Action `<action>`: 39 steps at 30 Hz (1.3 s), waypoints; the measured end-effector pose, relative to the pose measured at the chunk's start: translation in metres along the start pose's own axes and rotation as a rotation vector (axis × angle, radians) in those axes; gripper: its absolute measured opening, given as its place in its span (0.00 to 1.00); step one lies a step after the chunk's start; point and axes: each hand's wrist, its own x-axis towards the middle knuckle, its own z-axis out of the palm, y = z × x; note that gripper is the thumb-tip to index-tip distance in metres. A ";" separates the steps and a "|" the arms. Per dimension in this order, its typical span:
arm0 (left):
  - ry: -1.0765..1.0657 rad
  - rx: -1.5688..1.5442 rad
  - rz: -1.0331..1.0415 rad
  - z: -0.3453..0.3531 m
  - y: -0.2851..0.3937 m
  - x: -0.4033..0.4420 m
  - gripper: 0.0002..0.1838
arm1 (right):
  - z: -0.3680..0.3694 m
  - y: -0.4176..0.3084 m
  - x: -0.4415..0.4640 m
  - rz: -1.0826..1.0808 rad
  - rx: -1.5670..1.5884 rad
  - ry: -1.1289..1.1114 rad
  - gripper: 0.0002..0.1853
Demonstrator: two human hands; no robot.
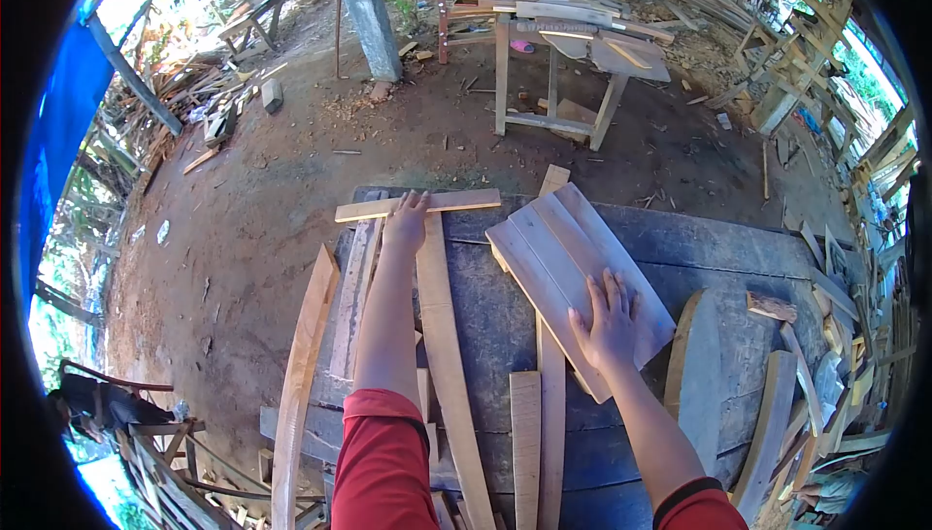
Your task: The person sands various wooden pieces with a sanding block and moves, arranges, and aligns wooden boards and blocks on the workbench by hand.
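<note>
Resting left hand [407,224] over a short wooden strip [468,200] near the far edge of the dark table [718,250]; cannot tell whether gripped or merely touched. Holding right hand [609,328] wide, with fingers spread, on the slatted wooden panel [555,239], lying askew to the right of the strip, across a long board [550,433]. Advised: keep right palm flat, guard against rocking on the board beneath, and curl left fingers fully round the strip for control.

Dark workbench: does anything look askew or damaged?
The panel under the right hand lies askew, slanting across a long strip. A small offcut at right on the workbench looks ragged, its surface rough.
</note>
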 end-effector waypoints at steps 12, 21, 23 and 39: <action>-0.041 0.074 0.012 -0.002 -0.005 0.010 0.27 | 0.001 0.002 0.000 -0.024 0.009 0.033 0.30; 0.048 0.164 0.166 0.008 -0.020 0.037 0.22 | -0.001 0.000 0.002 0.000 -0.001 -0.004 0.30; 0.051 0.173 0.177 0.007 -0.021 0.046 0.22 | -0.002 -0.001 0.002 0.007 0.000 -0.013 0.30; -0.011 -0.191 0.036 0.017 -0.028 0.073 0.16 | -0.001 -0.003 0.003 0.011 -0.034 -0.015 0.29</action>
